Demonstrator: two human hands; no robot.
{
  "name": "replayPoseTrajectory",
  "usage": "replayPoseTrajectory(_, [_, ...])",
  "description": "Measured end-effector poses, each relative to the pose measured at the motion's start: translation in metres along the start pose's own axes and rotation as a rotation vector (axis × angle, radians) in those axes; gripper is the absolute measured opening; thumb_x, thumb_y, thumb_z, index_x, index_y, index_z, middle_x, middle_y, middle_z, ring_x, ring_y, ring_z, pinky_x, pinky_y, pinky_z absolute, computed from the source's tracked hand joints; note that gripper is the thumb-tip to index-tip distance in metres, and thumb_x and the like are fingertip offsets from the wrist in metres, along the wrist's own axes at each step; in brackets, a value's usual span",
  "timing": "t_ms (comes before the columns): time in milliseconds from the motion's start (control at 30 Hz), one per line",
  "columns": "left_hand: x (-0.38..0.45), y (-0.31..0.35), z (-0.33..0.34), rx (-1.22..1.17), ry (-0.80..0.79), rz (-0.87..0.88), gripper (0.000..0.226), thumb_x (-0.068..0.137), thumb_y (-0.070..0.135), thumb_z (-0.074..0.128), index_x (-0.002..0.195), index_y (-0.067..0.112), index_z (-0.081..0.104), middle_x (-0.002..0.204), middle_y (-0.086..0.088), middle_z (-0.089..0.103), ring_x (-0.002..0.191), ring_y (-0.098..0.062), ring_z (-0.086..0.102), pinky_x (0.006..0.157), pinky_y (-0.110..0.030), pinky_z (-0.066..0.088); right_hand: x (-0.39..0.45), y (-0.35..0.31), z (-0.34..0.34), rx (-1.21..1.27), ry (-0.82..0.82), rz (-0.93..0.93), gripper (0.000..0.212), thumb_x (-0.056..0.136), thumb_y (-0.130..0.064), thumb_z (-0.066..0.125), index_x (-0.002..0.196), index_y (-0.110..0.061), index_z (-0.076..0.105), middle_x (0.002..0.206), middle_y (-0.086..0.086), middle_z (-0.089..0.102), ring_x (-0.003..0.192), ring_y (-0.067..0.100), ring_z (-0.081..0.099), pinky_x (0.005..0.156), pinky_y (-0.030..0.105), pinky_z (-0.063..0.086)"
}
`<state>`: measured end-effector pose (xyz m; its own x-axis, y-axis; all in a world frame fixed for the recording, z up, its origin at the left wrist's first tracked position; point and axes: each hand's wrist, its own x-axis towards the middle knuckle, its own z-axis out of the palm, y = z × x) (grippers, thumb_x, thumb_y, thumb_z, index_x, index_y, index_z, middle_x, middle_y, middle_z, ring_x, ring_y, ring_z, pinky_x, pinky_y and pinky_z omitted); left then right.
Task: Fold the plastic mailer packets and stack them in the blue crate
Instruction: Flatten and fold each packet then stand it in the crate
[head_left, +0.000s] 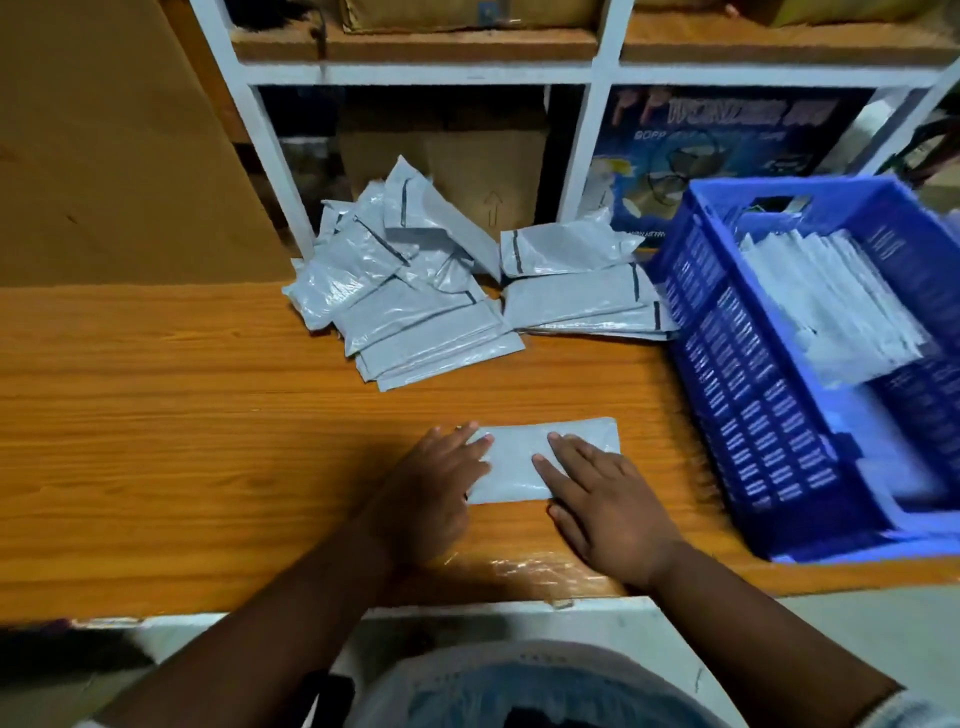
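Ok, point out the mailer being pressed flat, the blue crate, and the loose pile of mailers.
pressed mailer (519, 462), head view, bare middle between the hands
blue crate (748, 415), head view, slatted near wall
loose pile of mailers (410, 291), head view, middle of heap

Dim, soft, wide-angle bowing — glare on blue crate (769, 410).
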<state>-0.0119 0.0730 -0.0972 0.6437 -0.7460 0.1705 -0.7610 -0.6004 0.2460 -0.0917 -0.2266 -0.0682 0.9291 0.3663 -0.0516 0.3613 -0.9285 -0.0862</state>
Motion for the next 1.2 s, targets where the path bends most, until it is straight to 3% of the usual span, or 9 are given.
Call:
replayPoseTrajectory(167, [0.035, 0.045, -0.016, -0.08, 0.23, -0.336, 0.053, 0.108, 0.035, 0.043, 0.153, 0.008, 0.052, 0.168, -0.012, 0.041, 0.16, -0.028, 0.03, 0.13, -0.053, 0.028, -0.01, -0.003, 0.001, 0.024, 0.042, 0.019, 0.057, 0.112, -0.059, 0.032, 0.162, -0.033, 0.041, 0.173, 0.001, 0.031, 0.16, 0.025, 0.027, 0.118, 0.049, 0.031])
replayPoseTrajectory(267, [0.062, 0.061, 0.0, -0.044, 0.052, -0.615, 0.072, 0.106, 0.052, 0.017, 0.165, 0.013, 0.033, 0.177, -0.011, 0.022, 0.164, -0.029, 0.015, 0.131, -0.056, 0.019, -0.005, -0.011, -0.015, 0.07, 0.181, 0.091, 0.045, 0.112, -0.053, 0.036, 0.148, -0.033, 0.053, 0.149, -0.005, 0.05, 0.141, 0.022, 0.048, 0.107, 0.047, 0.035])
replayPoseTrajectory(367, [0.066, 0.068, 0.022, 0.061, -0.095, -0.716, 0.084, 0.099, 0.055, 0.001, 0.17, 0.016, 0.021, 0.179, -0.011, 0.01, 0.165, -0.029, 0.007, 0.132, -0.058, 0.01, 0.022, -0.022, -0.028, 0.089, 0.235, 0.171, 0.04, 0.109, -0.046, 0.04, 0.141, -0.029, 0.057, 0.148, -0.001, 0.05, 0.144, 0.023, 0.045, 0.119, 0.053, 0.026])
replayPoseTrajectory(467, [0.066, 0.068, 0.027, 0.103, -0.1, -0.754, 0.082, 0.099, 0.053, -0.001, 0.171, 0.018, 0.018, 0.18, -0.01, 0.008, 0.166, -0.028, 0.006, 0.132, -0.057, 0.007, 0.06, -0.031, -0.027, 0.041, 0.091, 0.23, 0.053, 0.108, -0.05, 0.034, 0.152, -0.024, 0.048, 0.168, 0.007, 0.035, 0.161, 0.03, 0.02, 0.129, 0.064, 0.002])
replayPoseTrajectory(600, [0.073, 0.068, 0.031, 0.145, -0.137, -0.789, 0.073, 0.105, 0.051, 0.009, 0.171, 0.021, 0.013, 0.18, -0.007, 0.0, 0.166, -0.028, -0.001, 0.131, -0.058, 0.007, 0.081, -0.028, -0.007, -0.067, -0.073, 0.177, 0.068, 0.11, -0.051, 0.018, 0.168, -0.016, 0.028, 0.178, 0.012, 0.014, 0.166, 0.031, -0.001, 0.127, 0.065, -0.011])
replayPoseTrajectory(667, [0.078, 0.069, 0.032, 0.142, -0.16, -0.794, 0.07, 0.108, 0.05, 0.017, 0.172, 0.021, 0.013, 0.18, -0.007, -0.003, 0.166, -0.028, -0.004, 0.132, -0.057, 0.005, 0.078, -0.023, 0.003, -0.09, -0.056, 0.16, 0.07, 0.111, -0.05, 0.011, 0.169, -0.013, 0.025, 0.177, 0.014, 0.016, 0.166, 0.032, 0.0, 0.127, 0.064, -0.011])
replayPoseTrajectory(833, [0.079, 0.07, 0.03, 0.146, -0.149, -0.789, 0.085, 0.094, 0.053, 0.002, 0.17, 0.019, 0.021, 0.18, -0.01, 0.005, 0.166, -0.03, 0.002, 0.131, -0.059, 0.007, 0.08, -0.017, 0.015, -0.053, 0.0, 0.147, 0.069, 0.112, -0.049, 0.012, 0.169, -0.013, 0.023, 0.178, 0.014, 0.014, 0.166, 0.031, 0.001, 0.129, 0.062, -0.006])
replayPoseTrajectory(1133, [0.088, 0.077, 0.015, 0.267, -0.269, -0.809, 0.072, 0.109, 0.052, 0.02, 0.172, 0.018, 0.006, 0.18, -0.012, -0.006, 0.165, -0.035, -0.01, 0.13, -0.063, -0.004, 0.083, -0.008, 0.019, 0.122, 0.062, 0.13, 0.066, 0.112, -0.051, 0.019, 0.166, -0.016, 0.031, 0.177, 0.012, 0.019, 0.165, 0.03, 0.01, 0.131, 0.06, 0.004])
replayPoseTrajectory(1200, [0.097, 0.075, 0.008, 0.299, -0.258, -0.739, 0.072, 0.108, 0.047, 0.026, 0.17, 0.011, 0.017, 0.179, -0.016, 0.001, 0.165, -0.036, -0.004, 0.131, -0.062, -0.002, 0.082, -0.003, 0.015, 0.201, 0.09, 0.119, 0.06, 0.112, -0.047, 0.025, 0.162, -0.016, 0.037, 0.174, 0.011, 0.028, 0.163, 0.028, 0.018, 0.131, 0.059, 0.009])
